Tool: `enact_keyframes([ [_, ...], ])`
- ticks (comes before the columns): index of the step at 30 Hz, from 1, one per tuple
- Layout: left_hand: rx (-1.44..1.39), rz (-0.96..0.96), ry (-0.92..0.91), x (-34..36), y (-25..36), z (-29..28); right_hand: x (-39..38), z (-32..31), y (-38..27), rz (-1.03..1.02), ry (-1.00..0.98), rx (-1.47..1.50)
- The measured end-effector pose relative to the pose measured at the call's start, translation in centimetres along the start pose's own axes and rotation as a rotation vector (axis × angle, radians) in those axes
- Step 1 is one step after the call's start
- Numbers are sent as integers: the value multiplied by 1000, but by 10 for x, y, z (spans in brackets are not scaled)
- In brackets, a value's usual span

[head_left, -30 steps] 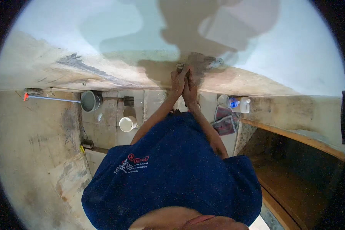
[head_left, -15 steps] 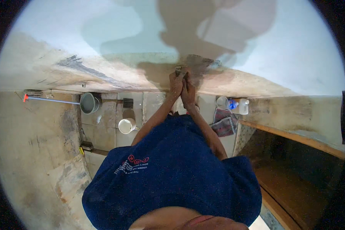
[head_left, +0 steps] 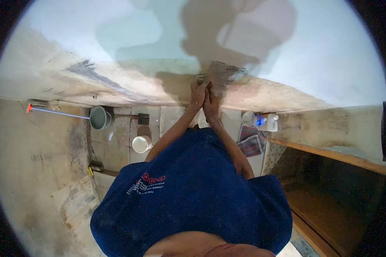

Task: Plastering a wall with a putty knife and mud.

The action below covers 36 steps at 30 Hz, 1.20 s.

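Observation:
Against the stained lower wall (head_left: 266,92), my left hand (head_left: 197,94) and my right hand (head_left: 211,100) are together, just in front of a dark scraped patch. A small dark object (head_left: 202,79) shows at their fingertips, pressed to the wall; I cannot make out what it is. My left hand's fingers are closed on it. My right hand lies alongside, fingers closed and partly hidden, touching the left. My head's shadow covers much of the wall around them.
On the tiled floor are a grey bucket (head_left: 100,118), a white bucket (head_left: 141,144), a drain grate (head_left: 143,118) and a folded cloth (head_left: 251,143). A blue-handled tool (head_left: 60,111) lies at the left. Containers (head_left: 271,122) stand right, near a wood-edged dark recess (head_left: 326,156).
Both hands have shifted slightly down the wall since a second ago and stay together at the dark patch. The shadow has shifted a little with my head.

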State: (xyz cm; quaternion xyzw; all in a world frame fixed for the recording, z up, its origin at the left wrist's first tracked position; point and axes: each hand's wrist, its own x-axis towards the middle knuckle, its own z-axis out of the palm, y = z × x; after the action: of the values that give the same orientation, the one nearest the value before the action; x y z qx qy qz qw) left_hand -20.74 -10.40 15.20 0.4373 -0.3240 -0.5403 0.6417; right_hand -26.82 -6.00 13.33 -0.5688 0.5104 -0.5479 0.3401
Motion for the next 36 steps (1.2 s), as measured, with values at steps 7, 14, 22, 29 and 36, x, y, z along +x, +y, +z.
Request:
enact_keyframes([
  [7, 63, -117, -135, -5, 10, 1, 3, -6, 2, 213, -50, 37],
  [14, 76, -87, -76, -3, 3, -10, -2, -5, -26, 219, -60, 34],
  [22, 26, -59, -44, 9, -12, -7, 6, -8, -22, 185, -80, -44],
  [29, 82, -19, -51, -5, -14, -10, -8, -6, -13, 142, -2, -107],
  [36, -26, -111, -97, 5, 13, -4, 11, -6, -39, 491, -141, -24],
])
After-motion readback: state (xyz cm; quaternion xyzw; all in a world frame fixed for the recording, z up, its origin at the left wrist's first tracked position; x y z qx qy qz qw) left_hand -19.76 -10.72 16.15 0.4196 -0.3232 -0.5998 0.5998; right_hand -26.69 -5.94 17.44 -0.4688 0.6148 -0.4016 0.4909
